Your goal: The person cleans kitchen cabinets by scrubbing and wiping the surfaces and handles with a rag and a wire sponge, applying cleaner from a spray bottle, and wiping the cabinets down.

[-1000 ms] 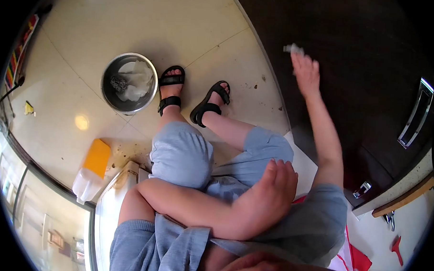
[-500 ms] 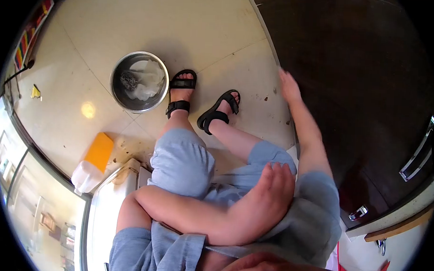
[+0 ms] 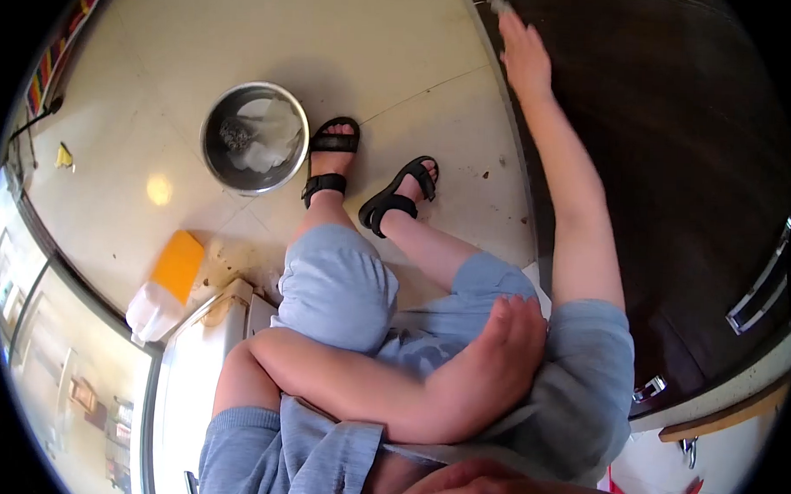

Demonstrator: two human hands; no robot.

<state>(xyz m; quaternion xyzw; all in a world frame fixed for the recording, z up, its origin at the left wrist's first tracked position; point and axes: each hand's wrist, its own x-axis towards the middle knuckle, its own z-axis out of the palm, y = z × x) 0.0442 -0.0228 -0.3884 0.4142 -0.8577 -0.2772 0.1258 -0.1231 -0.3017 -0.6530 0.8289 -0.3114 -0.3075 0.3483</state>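
My right arm stretches along the edge of the dark brown panel [image 3: 669, 161], and my right hand [image 3: 526, 60] is at the top with fingers extended. Just beyond its fingertips shows a small greyish thing [image 3: 498, 3], too blurred to name; whether they touch I cannot tell. My left arm lies bent across my lap. The left hand [image 3: 505, 347] rests by my right side, fingers straight and close together, with nothing seen in it. On the floor by my left foot stands a steel basin [image 3: 209, 158] holding a whitish translucent plastic bag [image 3: 277, 138] and a dark scouring pad [image 3: 236, 133].
An orange-and-white plastic container [image 3: 179, 261] is at the lower left, beside a white appliance or cabinet [image 3: 200, 353]. Dirt specks mark the tiled floor [image 3: 403, 38]. The dark panel has metal handles [image 3: 760, 277]. A small yellow thing [image 3: 64, 156] lies at far left.
My right hand has moved upward along the dark panel's edge, away from my body. The left hand stays nearly in place, and the view has shifted slightly.
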